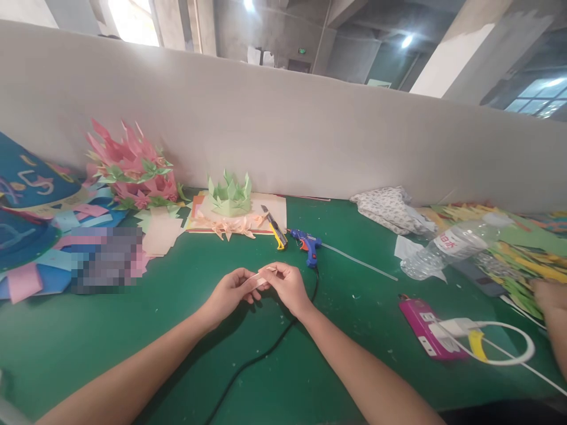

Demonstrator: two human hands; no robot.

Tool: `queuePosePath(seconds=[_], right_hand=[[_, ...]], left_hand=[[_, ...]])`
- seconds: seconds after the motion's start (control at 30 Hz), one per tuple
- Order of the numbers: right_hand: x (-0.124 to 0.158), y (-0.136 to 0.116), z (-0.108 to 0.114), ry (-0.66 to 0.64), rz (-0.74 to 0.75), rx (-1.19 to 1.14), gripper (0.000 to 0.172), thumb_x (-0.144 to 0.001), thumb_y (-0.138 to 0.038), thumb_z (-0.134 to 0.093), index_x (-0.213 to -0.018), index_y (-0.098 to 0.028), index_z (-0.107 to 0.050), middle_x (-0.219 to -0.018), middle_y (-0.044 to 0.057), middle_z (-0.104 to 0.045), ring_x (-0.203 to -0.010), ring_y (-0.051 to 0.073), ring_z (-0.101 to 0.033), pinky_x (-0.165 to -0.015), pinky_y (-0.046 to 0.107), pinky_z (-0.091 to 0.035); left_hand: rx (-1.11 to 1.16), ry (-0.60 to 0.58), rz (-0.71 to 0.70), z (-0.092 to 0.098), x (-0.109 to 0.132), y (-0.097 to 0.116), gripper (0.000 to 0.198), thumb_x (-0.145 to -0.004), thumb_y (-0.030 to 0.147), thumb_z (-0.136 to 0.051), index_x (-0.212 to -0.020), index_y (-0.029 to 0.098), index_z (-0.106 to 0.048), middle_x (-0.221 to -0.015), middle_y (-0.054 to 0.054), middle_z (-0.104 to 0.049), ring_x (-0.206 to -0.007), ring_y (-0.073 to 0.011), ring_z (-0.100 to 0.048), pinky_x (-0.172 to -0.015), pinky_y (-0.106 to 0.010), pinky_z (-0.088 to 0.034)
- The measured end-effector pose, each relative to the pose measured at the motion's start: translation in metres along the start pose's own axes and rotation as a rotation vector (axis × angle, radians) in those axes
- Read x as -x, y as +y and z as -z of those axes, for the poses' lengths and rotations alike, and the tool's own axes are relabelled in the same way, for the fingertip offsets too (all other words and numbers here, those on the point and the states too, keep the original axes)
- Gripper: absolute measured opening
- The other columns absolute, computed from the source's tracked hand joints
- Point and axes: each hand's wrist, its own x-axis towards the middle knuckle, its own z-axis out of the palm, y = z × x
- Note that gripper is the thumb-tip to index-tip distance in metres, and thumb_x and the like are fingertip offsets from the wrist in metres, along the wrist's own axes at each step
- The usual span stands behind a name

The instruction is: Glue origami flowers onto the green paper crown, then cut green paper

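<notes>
Your left hand [230, 290] and right hand [286, 283] each pinch an end of the pale paper strip [261, 275] above the green tabletop [133, 330], each grip closed on it, near the blue glue gun [307, 243].

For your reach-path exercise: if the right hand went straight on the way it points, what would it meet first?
Probably the left hand: the right hand points left at it, both pinching one small paper strip. Depth is unclear.

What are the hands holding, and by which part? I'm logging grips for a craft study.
Both the left hand and the right hand pinch a small pale paper piece, one at each end.
</notes>
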Motion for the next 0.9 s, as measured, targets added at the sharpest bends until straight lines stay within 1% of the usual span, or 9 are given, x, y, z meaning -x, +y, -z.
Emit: queuePosePath(seconds=[0.1,0.17,0.33,0.43,0.6,0.73,0.9], right_hand=[[0.001,0.0,0.0,0.009,0.037,0.055,0.017,-0.074,-0.033,-0.063,-0.071,-0.016,-0.066,-0.057,0.0,-0.061,-0.051,0.012,-0.055,-0.052,0.023,-0.045],[0.002,-0.001,-0.001,0.001,0.065,0.078,0.017,-0.075,-0.032,-0.063,-0.071,-0.016,-0.066,-0.058,0.0,-0.061,-0.053,0.012,-0.056,-0.053,0.023,-0.046],[0.004,-0.005,-0.004,-0.057,0.073,0.028,0.015,-0.076,-0.03,-0.061,-0.072,-0.016,-0.064,-0.059,0.0,-0.061,-0.055,0.013,-0.059,-0.056,0.024,-0.048],[0.005,-0.006,-0.005,-0.065,0.079,-0.001,0.015,-0.076,-0.031,-0.062,-0.072,-0.016,-0.064,-0.061,0.0,-0.062,-0.057,0.013,-0.061,-0.057,0.025,-0.05],[0.004,-0.008,-0.005,-0.082,0.066,-0.031,0.019,-0.074,-0.036,-0.063,-0.073,-0.017,-0.063,-0.062,-0.001,-0.062,-0.058,0.014,-0.062,-0.059,0.027,-0.052],[0.003,-0.01,-0.004,-0.089,0.097,-0.007,0.02,-0.077,-0.036,-0.06,-0.069,-0.017,-0.063,-0.062,0.0,-0.062,-0.058,0.014,-0.061,-0.06,0.026,-0.051],[0.003,-0.008,-0.002,-0.094,0.097,-0.025,0.02,-0.081,-0.034,-0.056,-0.076,-0.017,-0.065,-0.066,0.002,-0.064,-0.059,0.014,-0.06,-0.06,0.026,-0.05]], left_hand=[[-0.007,0.013,-0.031,-0.001,-0.001,-0.003,0.034,-0.075,0.048,-0.058,-0.079,0.014,-0.055,-0.071,-0.003,-0.062,-0.06,-0.0106,-0.054,-0.056,-0.023,-0.042],[-0.025,0.04,-0.047,-0.001,-0.001,-0.005,0.035,-0.075,0.05,-0.057,-0.077,0.014,-0.054,-0.072,-0.002,-0.061,-0.058,-0.0101,-0.053,-0.053,-0.022,-0.041],[-0.058,0.103,-0.055,0.0,-0.001,-0.008,0.033,-0.078,0.048,-0.053,-0.073,0.016,-0.05,-0.056,0.004,-0.055,-0.044,-0.0055,-0.042,-0.043,-0.018,-0.03],[-0.063,0.11,-0.064,0.001,-0.002,-0.01,0.031,-0.079,0.047,-0.052,-0.074,0.017,-0.048,-0.052,0.005,-0.052,-0.041,-0.0051,-0.039,-0.042,-0.017,-0.027],[-0.084,0.116,-0.118,0.001,-0.004,-0.014,0.027,-0.08,0.043,-0.053,-0.073,0.017,-0.047,-0.052,0.006,-0.051,-0.042,-0.0052,-0.039,-0.042,-0.017,-0.028],[-0.111,0.127,-0.139,0.001,-0.004,-0.014,0.027,-0.081,0.042,-0.051,-0.072,0.017,-0.048,-0.051,0.006,-0.05,-0.042,-0.0053,-0.039,-0.043,-0.018,-0.029],[-0.117,0.116,-0.125,0.003,-0.006,-0.015,0.029,-0.081,0.044,-0.051,-0.074,0.016,-0.051,-0.051,0.005,-0.051,-0.041,-0.0056,-0.04,-0.043,-0.018,-0.03]])
